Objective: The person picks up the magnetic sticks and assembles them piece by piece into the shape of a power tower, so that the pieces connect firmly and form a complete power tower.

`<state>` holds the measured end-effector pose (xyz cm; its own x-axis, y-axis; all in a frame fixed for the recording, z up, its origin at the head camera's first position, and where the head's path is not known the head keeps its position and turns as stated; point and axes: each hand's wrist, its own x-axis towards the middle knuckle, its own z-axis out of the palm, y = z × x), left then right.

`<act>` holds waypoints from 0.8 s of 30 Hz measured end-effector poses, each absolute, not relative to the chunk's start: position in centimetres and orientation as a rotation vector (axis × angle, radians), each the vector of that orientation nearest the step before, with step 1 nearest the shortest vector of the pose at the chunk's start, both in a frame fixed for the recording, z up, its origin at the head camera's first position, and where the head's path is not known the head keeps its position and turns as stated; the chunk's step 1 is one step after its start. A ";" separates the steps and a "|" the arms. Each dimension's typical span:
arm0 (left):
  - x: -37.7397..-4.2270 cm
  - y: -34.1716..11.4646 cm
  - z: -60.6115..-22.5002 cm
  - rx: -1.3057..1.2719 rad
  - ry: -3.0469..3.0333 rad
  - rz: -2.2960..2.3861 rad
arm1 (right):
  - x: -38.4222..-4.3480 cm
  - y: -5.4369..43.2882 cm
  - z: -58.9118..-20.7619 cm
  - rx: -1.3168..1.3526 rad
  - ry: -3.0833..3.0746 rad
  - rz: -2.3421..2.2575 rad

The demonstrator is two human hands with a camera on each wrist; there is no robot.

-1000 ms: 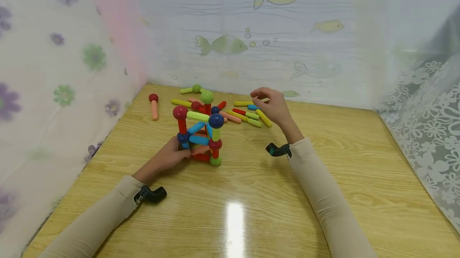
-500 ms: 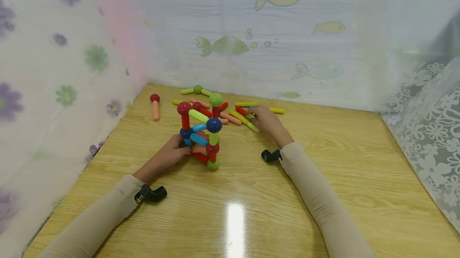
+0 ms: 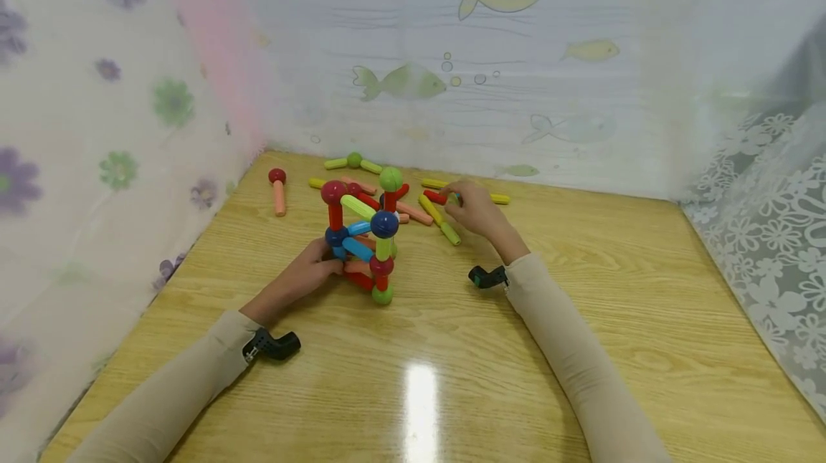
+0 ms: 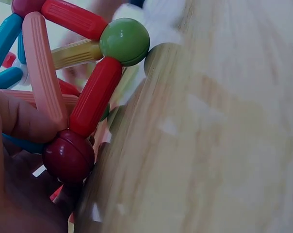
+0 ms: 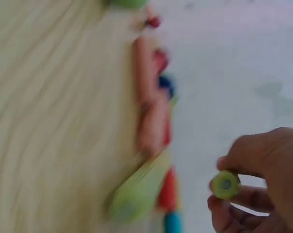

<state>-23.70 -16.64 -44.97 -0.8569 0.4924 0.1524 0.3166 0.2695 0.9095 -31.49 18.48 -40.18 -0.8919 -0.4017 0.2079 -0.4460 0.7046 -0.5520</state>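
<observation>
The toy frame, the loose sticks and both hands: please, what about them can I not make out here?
Head view: the toy frame's rear lower part is partly hidden by its front pieces.
Left wrist view: the dark red ball hides part of the left hand.
Right wrist view: the loose sticks are blurred.
Right wrist view: the stick pinched by the right hand shows only its green end, which hides its length.

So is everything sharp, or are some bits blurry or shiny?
Head view: mostly clear, with white glare on the table; left wrist view: the near dark red ball crisp, what lies behind hazy; right wrist view: salmon sticks blurred, the pinched yellow-green stick clearer at its end.
</observation>
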 end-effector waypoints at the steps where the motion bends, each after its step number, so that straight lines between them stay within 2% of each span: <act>1: -23.7 -16.6 -45.0 0.768 2.365 1.637 | -31.0 18.2 -39.5 0.677 -2.753 1.133; 6: -23.7 -16.6 -45.0 0.785 2.374 1.616 | -27.5 15.9 -35.8 0.625 -2.233 1.993; 12: -23.7 -16.5 -45.0 0.785 2.381 1.597 | -23.5 12.8 -33.2 0.485 -1.847 2.535; 17: -23.9 -16.5 -45.0 0.783 2.358 1.603 | -21.7 11.0 -33.1 0.468 -1.745 2.625; 24: -23.8 -16.3 -45.0 0.791 2.344 1.611 | -21.2 9.6 -33.9 0.493 -1.763 2.577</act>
<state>-23.77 -16.34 -44.95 -0.8400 0.5242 0.1403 0.3189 0.2677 0.9092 -21.19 9.62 -33.86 -0.9512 -0.1898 0.2432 -0.1580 -0.3775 -0.9124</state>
